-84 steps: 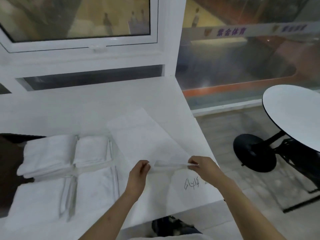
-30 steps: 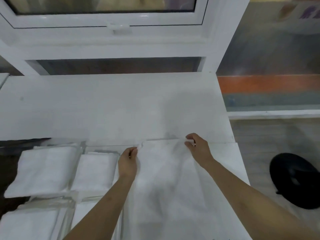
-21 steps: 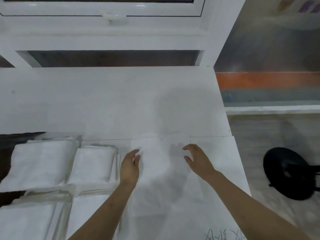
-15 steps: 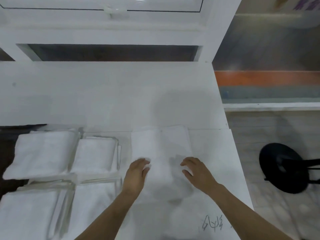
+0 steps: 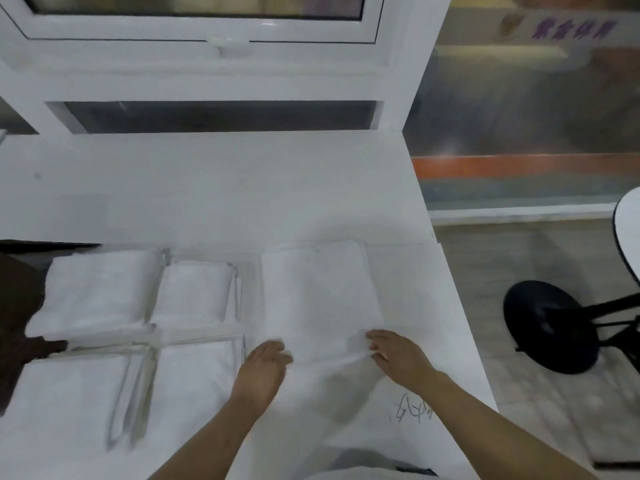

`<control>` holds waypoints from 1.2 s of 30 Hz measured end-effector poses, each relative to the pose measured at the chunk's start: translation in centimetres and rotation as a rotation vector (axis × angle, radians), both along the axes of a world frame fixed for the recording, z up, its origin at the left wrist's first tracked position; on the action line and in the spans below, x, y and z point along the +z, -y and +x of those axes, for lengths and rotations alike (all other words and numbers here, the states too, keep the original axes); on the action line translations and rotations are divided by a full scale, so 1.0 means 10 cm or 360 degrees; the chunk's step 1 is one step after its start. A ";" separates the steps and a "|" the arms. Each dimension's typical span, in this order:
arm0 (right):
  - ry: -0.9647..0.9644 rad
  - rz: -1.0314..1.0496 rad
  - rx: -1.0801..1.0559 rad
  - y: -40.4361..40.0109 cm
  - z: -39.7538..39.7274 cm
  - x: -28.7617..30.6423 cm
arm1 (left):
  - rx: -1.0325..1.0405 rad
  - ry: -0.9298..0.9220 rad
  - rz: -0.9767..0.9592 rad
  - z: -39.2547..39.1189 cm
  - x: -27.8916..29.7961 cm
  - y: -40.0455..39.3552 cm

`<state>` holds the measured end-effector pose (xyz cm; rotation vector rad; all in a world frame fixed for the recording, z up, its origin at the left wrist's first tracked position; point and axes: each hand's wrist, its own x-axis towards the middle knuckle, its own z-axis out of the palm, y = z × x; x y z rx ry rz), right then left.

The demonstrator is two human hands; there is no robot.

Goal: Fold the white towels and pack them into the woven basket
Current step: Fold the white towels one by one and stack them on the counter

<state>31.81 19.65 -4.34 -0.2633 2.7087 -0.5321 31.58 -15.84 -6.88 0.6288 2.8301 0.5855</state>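
A half-folded white towel (image 5: 318, 292) lies flat on the white table (image 5: 214, 188), in front of me. Its near edge is lifted slightly into a ridge between my hands. My left hand (image 5: 265, 367) pinches that edge at the left corner, though it is blurred. My right hand (image 5: 398, 355) pinches it at the right corner with curled fingers. Folded white towels (image 5: 100, 289) sit stacked to the left, inside clear-walled compartments (image 5: 152, 337). No woven basket can be made out.
A dark brown shape (image 5: 17, 306) sits at the left edge. The table's right edge (image 5: 460, 306) runs close to my right hand, with scribbled writing (image 5: 412, 410) near the front. On the floor to the right stands a round table with a black base (image 5: 550, 327).
The towel's near end was carried to the far end and laid down, halving it. Both hands let go, slid back over the towel, and now take hold of its new near edge.
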 end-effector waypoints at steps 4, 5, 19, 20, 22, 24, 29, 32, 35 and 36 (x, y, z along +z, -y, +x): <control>0.0128 -0.0219 -0.0226 -0.05 0.07 0.31 | 0.0118 0.0012 0.0089 0.00 0.25 -0.03; 0.0147 -0.0231 -0.0274 -0.07 0.10 0.38 | 0.0150 0.0054 0.0115 0.02 0.31 -0.04; 0.0228 -0.0699 -0.0883 -0.10 0.48 0.89 | 0.0438 0.0171 0.0625 0.22 0.78 -0.16; 0.0211 -0.0721 -0.0901 -0.10 0.46 0.90 | 0.0452 0.0175 0.0636 0.19 0.78 -0.17; 0.0173 -0.0738 -0.0919 -0.09 0.40 0.91 | 0.0477 0.0204 0.0678 0.11 0.78 -0.20; 0.0126 -0.0726 -0.0918 -0.07 0.33 0.90 | 0.0512 0.0230 0.0704 0.01 0.77 -0.24; 0.0047 -0.0539 -0.0862 -0.01 0.09 0.72 | 0.0575 0.0251 0.0690 -0.29 0.68 -0.23; -0.0009 -0.0401 -0.0801 0.02 -0.07 0.65 | 0.0566 0.0240 0.0654 -0.49 0.58 -0.19; -0.0055 -0.0253 -0.0765 0.06 -0.25 0.57 | 0.0537 0.0227 0.0622 -0.69 0.48 -0.16; -0.0066 -0.0217 -0.0744 0.06 -0.30 0.52 | 0.0517 0.0214 0.0595 -0.75 0.46 -0.16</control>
